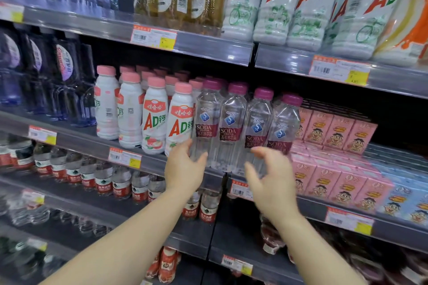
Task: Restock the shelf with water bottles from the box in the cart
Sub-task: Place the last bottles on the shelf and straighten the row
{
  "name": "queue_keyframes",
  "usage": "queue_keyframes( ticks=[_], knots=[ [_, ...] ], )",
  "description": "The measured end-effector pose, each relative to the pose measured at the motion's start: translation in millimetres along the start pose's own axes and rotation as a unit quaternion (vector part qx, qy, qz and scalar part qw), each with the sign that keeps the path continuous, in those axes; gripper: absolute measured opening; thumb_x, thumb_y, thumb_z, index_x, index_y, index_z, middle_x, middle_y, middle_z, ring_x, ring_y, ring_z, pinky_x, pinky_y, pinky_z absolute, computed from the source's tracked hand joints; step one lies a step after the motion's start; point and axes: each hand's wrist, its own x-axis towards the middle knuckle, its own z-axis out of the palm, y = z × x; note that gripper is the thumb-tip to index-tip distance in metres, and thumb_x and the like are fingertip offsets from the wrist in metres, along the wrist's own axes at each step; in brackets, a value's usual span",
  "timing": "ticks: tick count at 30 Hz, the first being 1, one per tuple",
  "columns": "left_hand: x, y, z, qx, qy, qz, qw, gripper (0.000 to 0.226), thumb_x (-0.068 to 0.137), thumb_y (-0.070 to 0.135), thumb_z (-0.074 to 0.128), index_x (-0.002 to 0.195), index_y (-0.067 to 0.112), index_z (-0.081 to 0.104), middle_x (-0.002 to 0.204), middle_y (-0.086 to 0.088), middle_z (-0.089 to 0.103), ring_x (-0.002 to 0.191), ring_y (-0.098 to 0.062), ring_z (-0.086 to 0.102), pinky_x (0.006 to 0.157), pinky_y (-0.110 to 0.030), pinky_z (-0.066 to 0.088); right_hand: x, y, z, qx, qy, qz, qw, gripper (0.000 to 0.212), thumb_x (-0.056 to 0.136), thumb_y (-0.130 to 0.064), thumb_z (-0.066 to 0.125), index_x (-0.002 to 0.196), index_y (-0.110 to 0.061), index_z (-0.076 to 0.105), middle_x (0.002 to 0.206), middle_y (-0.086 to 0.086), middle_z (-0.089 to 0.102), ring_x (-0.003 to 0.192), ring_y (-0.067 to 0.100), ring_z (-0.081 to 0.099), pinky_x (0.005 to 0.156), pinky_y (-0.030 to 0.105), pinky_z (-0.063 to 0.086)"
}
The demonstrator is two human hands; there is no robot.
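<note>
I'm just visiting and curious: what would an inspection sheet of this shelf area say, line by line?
Surface: grey shelf with price tags along its front edge.
Job's things: four clear soda water bottles with purple caps stand upright in a front row; more caps show behind. No box or cart in view.
Clutter: white AD bottles with pink caps to their left, pink drink cartons to their right.
Grippers: left hand open, touching the leftmost soda bottle; right hand open with loosely curled fingers, in front of the row, contact unclear.
Cables: nothing seen.
Surroundings: more stocked shelves above and below.
</note>
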Motion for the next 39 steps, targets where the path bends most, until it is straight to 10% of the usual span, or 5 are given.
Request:
queue_keyframes(
  ticks=[7, 17, 27, 31, 39],
  knots=[
    [4.6, -2.0, -4.4, 0.056, -0.036, 0.023, 0.998, 0.058, 0.092, 0.032, 0.061, 0.144, 0.013, 0.045, 0.139, -0.013, 0.052, 0.126, -0.026, 0.052, 0.103, -0.039, 0.045, 2.5, -24.0, 53.3, -0.063, -0.21, 0.011, 0.976, 0.055, 0.098, -0.029, 0.047, 0.15, -0.029, 0.029, 0.134, 0.0, 0.052, 0.125, 0.024, 0.045, 0.102, 0.04, 0.037],
    [12.2, -6.7, -17.2, 0.072, -0.133, 0.045, 0.988, 0.037, 0.091, 0.019, 0.059, 0.126, 0.006, 0.056, 0.13, -0.014, 0.059, 0.122, -0.029, 0.054, 0.092, -0.032, 0.044, -0.2, -43.9, 85.4, -0.126, -0.273, 0.045, 0.953, 0.081, 0.092, -0.023, 0.051, 0.155, -0.015, 0.0, 0.136, 0.004, 0.046, 0.127, 0.026, 0.041, 0.109, 0.043, 0.026],
    [4.6, 9.1, -24.9, 0.066, -0.164, 0.133, 0.975, 0.054, 0.1, 0.016, 0.044, 0.151, 0.009, 0.031, 0.163, -0.009, 0.017, 0.15, -0.02, 0.016, 0.117, -0.026, 0.012, -7.0, -46.8, 83.4, -0.05, -0.224, 0.036, 0.973, 0.077, 0.086, -0.02, 0.059, 0.153, -0.01, 0.021, 0.15, 0.006, 0.04, 0.138, 0.025, 0.037, 0.114, 0.041, 0.028],
    [5.6, 7.5, -23.9, 0.047, -0.171, 0.13, 0.976, 0.054, 0.1, 0.015, 0.043, 0.152, 0.009, 0.028, 0.164, -0.011, 0.014, 0.151, -0.022, 0.013, 0.119, -0.029, 0.011, -15.9, -46.3, 89.0, -0.039, -0.18, 0.065, 0.981, 0.051, 0.082, -0.025, 0.054, 0.132, -0.014, 0.049, 0.125, 0.003, 0.06, 0.118, 0.026, 0.054, 0.1, 0.045, 0.042],
    [9.0, -2.7, -29.0, 0.046, -0.203, 0.155, 0.966, 0.054, 0.099, 0.013, 0.044, 0.151, 0.007, 0.029, 0.164, -0.011, 0.009, 0.151, -0.023, 0.011, 0.117, -0.027, 0.01, -25.5, -58.2, 75.3, -0.088, -0.177, 0.131, 0.972, 0.065, 0.093, -0.023, 0.053, 0.152, -0.013, 0.027, 0.158, 0.004, 0.029, 0.148, 0.021, 0.02, 0.121, 0.042, 0.015]
  ],
)
